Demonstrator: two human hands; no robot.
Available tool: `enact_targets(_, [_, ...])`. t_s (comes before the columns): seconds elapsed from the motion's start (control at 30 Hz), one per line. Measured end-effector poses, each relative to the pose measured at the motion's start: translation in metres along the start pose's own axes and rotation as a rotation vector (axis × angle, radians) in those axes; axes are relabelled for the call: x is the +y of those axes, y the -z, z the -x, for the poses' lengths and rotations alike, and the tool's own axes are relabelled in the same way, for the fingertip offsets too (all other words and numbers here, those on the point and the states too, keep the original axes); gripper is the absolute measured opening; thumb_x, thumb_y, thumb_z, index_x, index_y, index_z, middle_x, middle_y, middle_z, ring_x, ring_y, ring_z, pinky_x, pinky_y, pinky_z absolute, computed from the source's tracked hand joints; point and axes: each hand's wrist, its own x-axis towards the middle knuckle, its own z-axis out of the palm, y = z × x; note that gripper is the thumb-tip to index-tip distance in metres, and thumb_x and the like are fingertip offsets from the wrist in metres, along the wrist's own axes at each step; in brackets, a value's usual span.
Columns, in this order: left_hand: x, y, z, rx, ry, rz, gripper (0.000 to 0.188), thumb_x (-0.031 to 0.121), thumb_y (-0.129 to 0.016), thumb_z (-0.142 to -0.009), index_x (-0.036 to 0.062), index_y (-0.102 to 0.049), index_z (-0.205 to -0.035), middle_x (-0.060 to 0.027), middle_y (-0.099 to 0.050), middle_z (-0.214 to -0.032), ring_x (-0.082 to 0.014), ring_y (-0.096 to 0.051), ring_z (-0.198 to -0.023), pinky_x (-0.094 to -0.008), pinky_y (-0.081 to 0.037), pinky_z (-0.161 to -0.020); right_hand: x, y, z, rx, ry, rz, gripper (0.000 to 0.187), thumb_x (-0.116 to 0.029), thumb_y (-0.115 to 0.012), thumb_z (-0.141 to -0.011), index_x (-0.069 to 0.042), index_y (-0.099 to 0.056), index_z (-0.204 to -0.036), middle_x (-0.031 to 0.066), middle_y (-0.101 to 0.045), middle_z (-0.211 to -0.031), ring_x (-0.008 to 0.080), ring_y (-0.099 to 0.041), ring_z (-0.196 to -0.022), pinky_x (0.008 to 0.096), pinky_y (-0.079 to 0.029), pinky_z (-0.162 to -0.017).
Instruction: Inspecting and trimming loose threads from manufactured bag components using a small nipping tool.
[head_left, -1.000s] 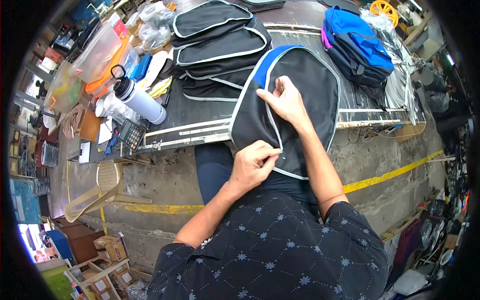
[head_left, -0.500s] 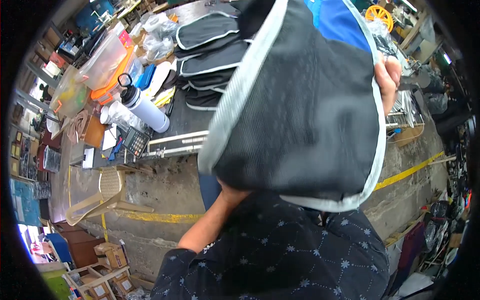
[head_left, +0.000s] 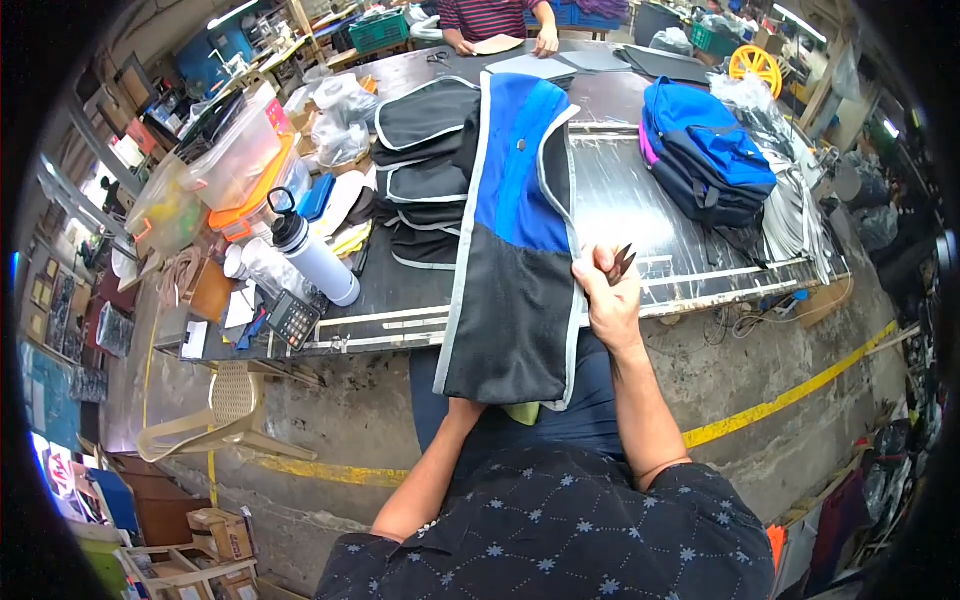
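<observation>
In front of me hangs a long sewn fabric panel (head_left: 510, 320), black below and blue above, with grey binding along its edges and a zipper down the blue part. My right hand (head_left: 614, 308) pinches its right edge between thumb and finger. Tucked in that same hand are small thread snips (head_left: 622, 262), their dark pointed blades sticking out. Under the panel's lower end is my left hand (head_left: 464, 410), its fingers hidden by the cloth. Several similar black pieces with grey binding (head_left: 425, 120) lie stacked on the table, left of the panel.
A blue and black backpack (head_left: 710, 160) rests on the dark table's right side. At left are a bottle (head_left: 318, 262), a calculator (head_left: 292, 320) and plastic boxes (head_left: 235, 165). A plastic chair (head_left: 232, 405) stands below. Across the table another person's hands (head_left: 546, 42) hold a flat piece.
The panel has come down and away from the camera, uncovering the table and backpack. My right hand has moved down and left, still gripping the panel's edge.
</observation>
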Motion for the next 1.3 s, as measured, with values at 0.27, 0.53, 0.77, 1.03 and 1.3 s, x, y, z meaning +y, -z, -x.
enact_targets(0.27, [0.041,0.006,-0.013,0.097,0.086,0.175,0.064,0.006,-0.081,-0.089,-0.0006,-0.058,-0.149,-0.0196,-0.062,-0.147,-0.0357,-0.059,-0.138,-0.0440,-0.047,-0.115,-0.003,0.010,0.004,0.046,-0.001,0.060,0.034,0.002,-0.078,-0.094,-0.010,-0.047,-0.102,-0.0011,-0.053,-0.095,0.0079,-0.053,-0.084,0.0247,-0.047,-0.077])
enact_targets(0.53, [0.116,0.083,-0.103,0.386,-0.219,-0.328,0.049,-0.003,-0.075,-0.078,0.0171,-0.081,-0.122,-0.0177,-0.069,-0.130,-0.0436,-0.064,-0.125,-0.0481,-0.053,-0.106,-0.012,0.129,-0.028,0.208,0.024,-0.106,0.041,-0.032,-0.053,-0.114,-0.019,-0.038,-0.079,-0.0076,-0.032,-0.068,0.0046,-0.026,-0.059,0.0250,-0.022,-0.055])
enact_targets(0.77, [0.088,0.064,-0.080,0.421,0.022,-0.127,0.054,-0.016,-0.051,-0.092,0.0100,-0.072,-0.134,-0.0208,-0.052,-0.148,-0.0363,-0.059,-0.135,-0.0409,-0.056,-0.103,0.088,0.211,-0.002,0.444,-0.178,0.558,0.034,-0.028,-0.081,-0.101,-0.013,-0.053,-0.088,-0.0051,-0.051,-0.083,0.0093,-0.046,-0.078,0.0281,-0.040,-0.075])
enact_targets(1.03, [0.059,0.074,-0.068,0.473,0.385,0.646,0.039,0.025,-0.045,-0.118,-0.0023,-0.064,-0.139,-0.0105,-0.073,-0.118,-0.0137,-0.070,-0.095,-0.0272,-0.057,-0.078,0.101,0.211,0.031,0.480,-0.365,0.409,0.061,-0.021,-0.076,-0.101,0.005,-0.055,-0.151,0.0197,-0.060,-0.149,0.0255,-0.055,-0.137,0.0379,-0.040,-0.118])
enact_targets(1.3, [0.063,0.073,-0.087,0.406,0.439,0.675,0.044,0.029,-0.044,-0.118,-0.0055,-0.067,-0.131,-0.0081,-0.073,-0.105,-0.0100,-0.066,-0.082,-0.0236,-0.054,-0.072,0.088,0.211,0.048,0.561,-0.529,0.345,0.054,-0.025,-0.082,-0.097,0.001,-0.065,-0.141,0.0031,-0.071,-0.110,0.0106,-0.063,-0.084,0.0292,-0.054,-0.070])
